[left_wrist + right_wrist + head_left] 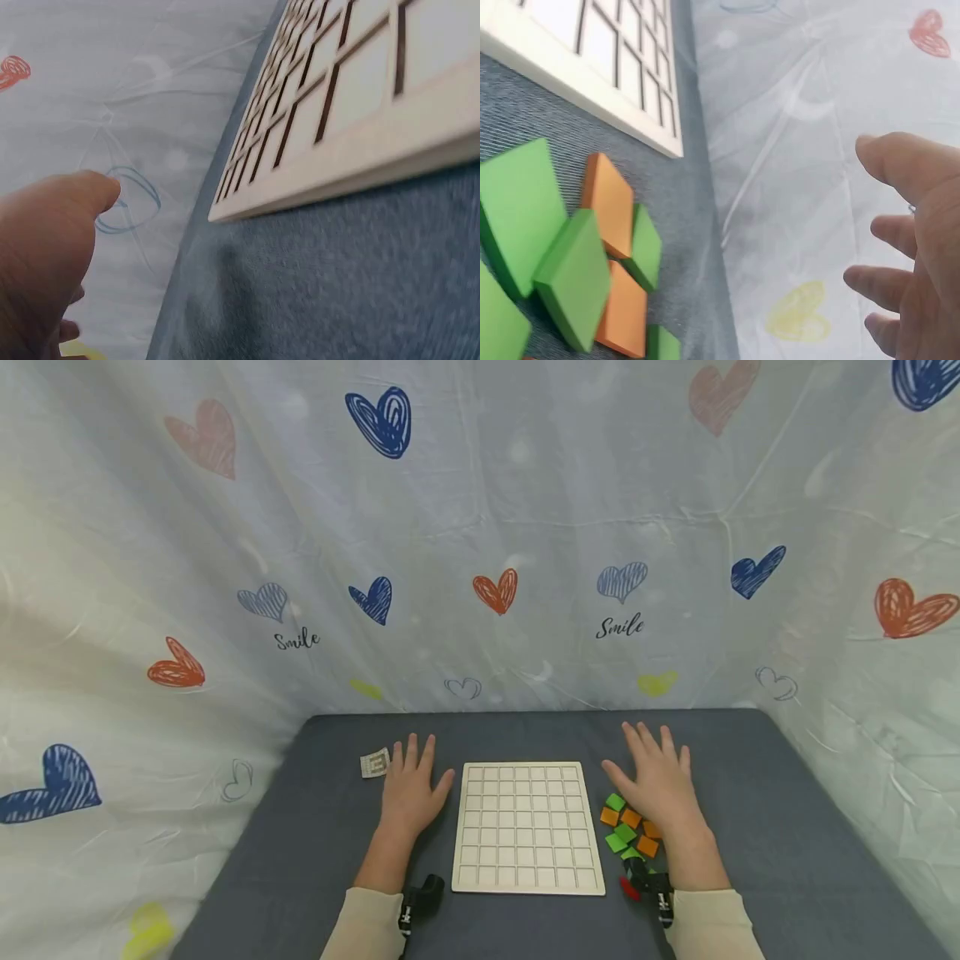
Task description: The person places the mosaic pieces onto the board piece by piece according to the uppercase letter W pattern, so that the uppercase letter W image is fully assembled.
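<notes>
A pale wooden grid board (528,828) with rows of square recesses lies flat between the two hands. On its left my left hand (410,793) is spread with fingers straight, holding nothing; its fingertips are beside a small printed paper card (374,763). To the right of the board my right hand (660,781) is also spread and holds nothing. Green tiles (574,281) and orange tiles (609,206) lie in a loose heap by the right wrist. Part of that heap is hidden under the right hand and forearm in the head view.
A dark grey cloth (300,860) covers the table. Something red (630,888) sits by the right wrist camera, partly hidden. Behind and at the sides hangs a white curtain (525,485) printed with hearts.
</notes>
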Motion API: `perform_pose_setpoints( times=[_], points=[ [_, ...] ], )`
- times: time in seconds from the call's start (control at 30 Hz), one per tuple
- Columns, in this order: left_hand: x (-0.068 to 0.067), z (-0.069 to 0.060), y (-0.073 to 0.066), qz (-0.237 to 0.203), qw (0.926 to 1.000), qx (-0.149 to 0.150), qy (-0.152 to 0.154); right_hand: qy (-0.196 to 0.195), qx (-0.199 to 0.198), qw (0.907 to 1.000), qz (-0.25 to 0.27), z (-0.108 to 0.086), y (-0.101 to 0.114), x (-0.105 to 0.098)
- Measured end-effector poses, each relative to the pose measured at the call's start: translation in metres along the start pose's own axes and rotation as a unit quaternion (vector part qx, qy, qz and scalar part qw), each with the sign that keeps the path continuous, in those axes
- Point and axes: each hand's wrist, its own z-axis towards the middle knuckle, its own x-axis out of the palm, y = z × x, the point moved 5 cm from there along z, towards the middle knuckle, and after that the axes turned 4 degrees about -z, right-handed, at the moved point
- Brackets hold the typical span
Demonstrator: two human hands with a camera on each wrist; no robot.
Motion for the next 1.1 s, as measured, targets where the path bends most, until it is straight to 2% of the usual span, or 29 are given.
perform_pose_setpoints(
  times=[0.13,0.3,0.57,0.7,0.9,1.1],
  points=[
    [-0.001,0.0,-0.008,-0.033,0.9991,0.026,-0.001,-0.007,-0.008,0.9999,0.013,-0.001,-0.001,-0.007],
    [0.005,0.0,-0.013,-0.091,0.995,0.026,0.032,-0.007,-0.017,0.9989,0.044,-0.002,-0.004,-0.011],
    [0.016,-0.003,-0.013,-0.173,0.9796,0.011,0.101,0.02,-0.007,0.9963,0.083,-0.001,-0.001,-0.018],
    [0.025,-0.003,-0.013,-0.207,0.9706,0.021,0.121,0.039,0.013,0.9954,0.087,-0.002,-0.001,-0.02],
    [0.037,-0.02,-0.007,-0.217,0.9676,0.06,0.114,0.055,0.027,0.9948,0.082,-0.006,-0.004,-0.017],
    [0.039,-0.029,-0.004,-0.242,0.9613,0.092,0.094,0.055,0.021,0.9947,0.084,-0.007,-0.005,-0.017]
  ],
)
